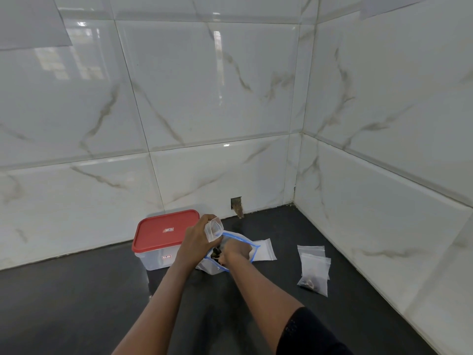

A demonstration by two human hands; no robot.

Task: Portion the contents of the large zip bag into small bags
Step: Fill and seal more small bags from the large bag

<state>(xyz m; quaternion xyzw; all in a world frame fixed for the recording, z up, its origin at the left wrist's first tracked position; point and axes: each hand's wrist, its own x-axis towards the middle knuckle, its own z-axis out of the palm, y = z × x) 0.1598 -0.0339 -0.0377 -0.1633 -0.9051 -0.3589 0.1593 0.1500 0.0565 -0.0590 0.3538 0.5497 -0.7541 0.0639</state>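
The large zip bag (245,242), clear with a blue zip edge, lies open on the dark counter (76,298) and holds dark pieces (216,252). My right hand (236,251) reaches into its mouth, fingers closed among the dark pieces. My left hand (198,235) holds a small clear bag (214,229) upright and open just above the large bag. Two small bags (314,267) lie to the right; the nearer one has dark pieces at its bottom.
A clear plastic box with a red lid (163,233) stands just left of my hands, against the tiled wall. An empty flat bag (266,251) lies behind the large bag. Marble-tiled walls meet in a corner at the back right.
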